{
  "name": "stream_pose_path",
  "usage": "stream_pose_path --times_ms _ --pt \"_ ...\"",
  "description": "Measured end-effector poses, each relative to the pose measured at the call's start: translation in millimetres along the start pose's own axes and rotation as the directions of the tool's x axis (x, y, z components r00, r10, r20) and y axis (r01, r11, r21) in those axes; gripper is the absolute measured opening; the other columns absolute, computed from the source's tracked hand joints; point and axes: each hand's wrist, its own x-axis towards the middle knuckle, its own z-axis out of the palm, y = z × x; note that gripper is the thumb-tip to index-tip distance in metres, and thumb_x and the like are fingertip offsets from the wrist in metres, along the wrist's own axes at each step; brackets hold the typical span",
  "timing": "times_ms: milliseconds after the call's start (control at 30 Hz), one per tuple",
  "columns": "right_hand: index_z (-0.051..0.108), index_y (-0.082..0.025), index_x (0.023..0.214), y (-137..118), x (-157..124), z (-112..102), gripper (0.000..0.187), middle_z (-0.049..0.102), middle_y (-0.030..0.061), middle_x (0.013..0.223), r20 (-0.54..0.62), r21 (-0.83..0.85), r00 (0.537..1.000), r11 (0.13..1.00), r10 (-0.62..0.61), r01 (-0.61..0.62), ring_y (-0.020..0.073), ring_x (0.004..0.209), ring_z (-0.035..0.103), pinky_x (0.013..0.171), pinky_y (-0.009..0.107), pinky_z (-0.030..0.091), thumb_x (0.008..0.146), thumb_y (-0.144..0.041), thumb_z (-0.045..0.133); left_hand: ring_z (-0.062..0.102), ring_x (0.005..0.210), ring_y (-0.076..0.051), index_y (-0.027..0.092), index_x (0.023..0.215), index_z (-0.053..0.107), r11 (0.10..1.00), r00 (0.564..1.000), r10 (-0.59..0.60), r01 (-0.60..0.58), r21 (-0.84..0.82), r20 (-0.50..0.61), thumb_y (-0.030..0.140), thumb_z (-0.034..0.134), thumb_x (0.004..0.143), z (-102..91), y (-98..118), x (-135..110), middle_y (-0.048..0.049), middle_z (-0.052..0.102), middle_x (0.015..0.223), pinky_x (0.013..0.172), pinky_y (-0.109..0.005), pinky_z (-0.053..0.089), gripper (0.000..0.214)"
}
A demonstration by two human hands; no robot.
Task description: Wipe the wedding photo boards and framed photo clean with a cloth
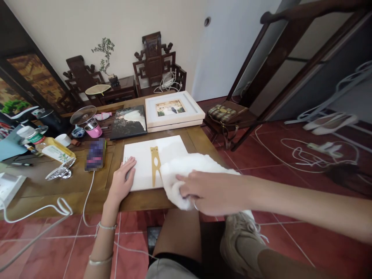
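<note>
Tabletop (pixel 200 139) — left hand (pixel 123 180) flat, right hand (pixel 212 190) around cloth (pixel 181 164), seemingly

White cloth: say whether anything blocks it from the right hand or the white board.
Nothing visible: the right hand holds the white cloth, which overlaps the white board at right; the left hand touches its left edge.

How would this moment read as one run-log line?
left hand: resting on left edge of white panel | right hand: holding white cloth at panel's right side | behind panel: framed photo
</note>
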Motion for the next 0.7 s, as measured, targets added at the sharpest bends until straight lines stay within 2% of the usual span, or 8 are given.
stream_pose_path --times_ms 133,200,300,400,533,633,700 --pt "0.064 -0.02 0.071 -6 -5 0 0.026 0.065 0.0087 0.085 0.03 0.049 0.999 0.998 0.035 -0.036 0.0257 0.086 0.061 0.071 0.034 0.04 0.069 -0.005 0.044 0.052 0.127 -0.022 0.016 0.12 0.064 1.0 1.0 -0.01 0.01 0.004 0.006 0.029 0.046 0.093 0.1 0 -1 -0.0115 0.06 0.131 0.113 -0.045 0.035 0.034" --pt "0.063 -0.019 0.07 2 1 -4 0.024 0.065 0.0075 0.082 0.017 0.077 0.998 0.995 0.06 -0.061 0.0237 0.083 0.06 0.07 0.032 0.04 0.07 -0.006 0.043 0.051 0.128 -0.022 0.016 0.12 0.063 1.0 1.0 -0.013 0.013 0.003 0.009 0.029 0.046 0.093 0.1 0 -1 -0.0114 0.059 0.132 0.113 -0.045 0.034 0.034" --pt "0.058 -0.018 0.067 22 17 -16 0.022 0.063 0.006 0.075 0.0 0.079 1.0 0.997 0.026 -0.026 0.021 0.08 0.058 0.07 0.028 0.04 0.067 -0.004 0.041 0.05 0.128 -0.022 0.016 0.12 0.063 1.0 1.0 -0.012 0.012 0.001 0.016 0.029 0.047 0.093 0.0 1 -1 -0.0114 0.059 0.132 0.113 -0.045 0.034 0.035" --pt "0.056 -0.017 0.065 47 38 -31 0.02 0.064 0.0061 0.074 -0.114 0.002 0.993 1.0 0.03 -0.03 0.0206 0.079 0.057 0.069 0.027 0.039 0.067 -0.005 0.041 0.05 0.128 -0.023 0.014 0.12 0.064 1.0 1.0 -0.014 0.014 -0.002 0.014 0.03 0.047 0.093 -0.5 2 0 -0.0125 0.06 0.131 0.113 -0.044 0.034 0.036" --pt "0.062 -0.015 0.074 66 72 -43 0.023 0.068 0.0101 0.09 -0.321 -0.002 0.94 0.992 0.118 -0.126 0.0244 0.09 0.059 0.081 0.031 0.039 0.073 -0.008 0.041 0.05 0.128 -0.023 0.015 0.12 0.064 1.0 1.0 -0.014 0.014 0.001 0.015 0.03 0.047 0.093 -1.5 2 0 -0.0116 0.06 0.131 0.113 -0.045 0.035 0.035" --pt "0.064 -0.013 0.097 56 92 -35 0.034 0.065 0.016 0.111 -0.415 0.044 0.887 0.978 0.204 -0.205 0.031 0.109 0.055 0.091 0.041 0.037 0.08 -0.011 0.035 0.051 0.128 -0.023 0.016 0.12 0.064 1.0 1.0 -0.007 0.007 0.003 0.019 0.031 0.047 0.093 -1.5 2 0 -0.0118 0.06 0.131 0.112 -0.045 0.035 0.035" --pt "0.063 -0.014 0.106 38 98 -20 0.037 0.063 0.0171 0.117 -0.431 0.059 0.877 0.976 0.212 -0.207 0.034 0.12 0.049 0.097 0.051 0.033 0.082 -0.014 0.035 0.051 0.127 -0.023 0.016 0.12 0.064 1.0 1.0 -0.007 0.007 0.002 0.017 0.03 0.046 0.093 -1.2 2 0 -0.0116 0.06 0.131 0.112 -0.045 0.035 0.035"
